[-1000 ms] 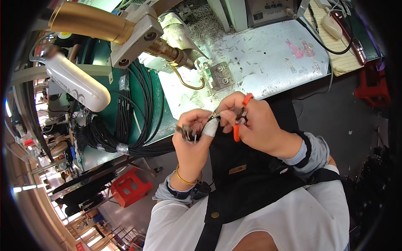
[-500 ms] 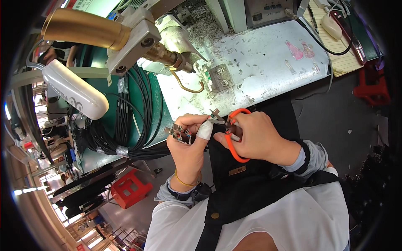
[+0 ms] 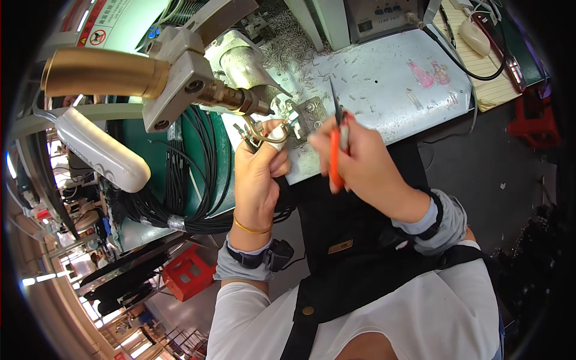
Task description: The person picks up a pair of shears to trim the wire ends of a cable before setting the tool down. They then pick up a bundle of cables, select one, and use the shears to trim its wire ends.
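My left hand (image 3: 257,174) is closed around several small metal connectors (image 3: 245,133) with short coloured wires. White tape wraps one of its digits. Its fingertips are at the left side of a small metal fixture block (image 3: 313,113), partly hidden behind a curved brass tube (image 3: 270,139). A small green and white piece (image 3: 294,123) shows at the block's edge; I cannot tell if my fingers touch it. To the right, my right hand (image 3: 366,159) grips orange-handled scissors (image 3: 335,156), their dark blades pointing up and away over the metal plate. This hand is slightly blurred.
A machine head with a brass-coloured cylinder (image 3: 105,72) overhangs my left hand. Metal bits lie on the pale work plate (image 3: 396,102). At left are a white lamp-like housing (image 3: 102,150) and coiled black cables (image 3: 180,174). Red stools (image 3: 187,273) stand below.
Both hands have moved away from my body, the left one up to the fixture block. The scissors have left the connector and swung from pointing left to pointing forward.
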The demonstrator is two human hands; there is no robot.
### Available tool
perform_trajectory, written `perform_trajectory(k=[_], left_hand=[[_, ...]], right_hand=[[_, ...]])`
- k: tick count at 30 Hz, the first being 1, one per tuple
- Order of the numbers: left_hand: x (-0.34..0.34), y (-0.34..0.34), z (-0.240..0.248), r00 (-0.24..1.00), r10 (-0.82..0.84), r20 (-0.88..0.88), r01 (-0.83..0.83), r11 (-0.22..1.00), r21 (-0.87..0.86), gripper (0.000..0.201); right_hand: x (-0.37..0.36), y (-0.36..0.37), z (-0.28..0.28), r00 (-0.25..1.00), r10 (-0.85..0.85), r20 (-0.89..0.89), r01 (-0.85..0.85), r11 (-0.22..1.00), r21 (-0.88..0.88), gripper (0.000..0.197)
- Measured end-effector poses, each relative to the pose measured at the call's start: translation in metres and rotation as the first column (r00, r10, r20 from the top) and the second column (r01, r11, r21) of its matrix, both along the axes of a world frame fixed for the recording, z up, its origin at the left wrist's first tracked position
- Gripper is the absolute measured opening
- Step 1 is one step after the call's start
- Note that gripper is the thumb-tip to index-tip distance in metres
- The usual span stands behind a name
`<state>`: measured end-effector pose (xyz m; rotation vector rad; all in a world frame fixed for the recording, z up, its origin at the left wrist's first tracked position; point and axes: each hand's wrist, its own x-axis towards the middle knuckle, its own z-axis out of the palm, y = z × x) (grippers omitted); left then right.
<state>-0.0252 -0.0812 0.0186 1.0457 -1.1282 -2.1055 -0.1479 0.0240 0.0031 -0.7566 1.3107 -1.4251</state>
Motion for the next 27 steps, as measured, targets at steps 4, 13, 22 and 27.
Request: perform_trajectory(k=[4, 13, 22, 27], left_hand=[[-0.003, -0.007, -0.004, 1.0, -0.003, 0.001, 0.003, 0.999, 0.05, 0.01], [0.0, -0.017, 0.0, 0.995, -0.101, -0.002, 0.101, 0.989, 0.109, 0.011], [0.001, -0.017, -0.001, 0.994, -0.106, -0.017, 0.107, 0.989, 0.101, 0.01], [0.0, -0.016, 0.001, 0.994, -0.108, 0.033, 0.105, 0.992, 0.065, 0.01]], right_hand=[[-0.01, -0.029, 0.002, 0.979, -0.144, -0.147, 0.138, 0.989, -0.056, 0.016], [-0.018, -0.037, 0.002, 0.998, -0.009, -0.062, 0.009, 1.0, -0.006, 0.011], [-0.017, -0.037, -0.004, 0.988, -0.033, -0.153, 0.028, 0.999, -0.033, 0.011], [-0.014, -0.037, -0.007, 0.972, -0.046, -0.228, 0.041, 0.999, -0.026, 0.013]])
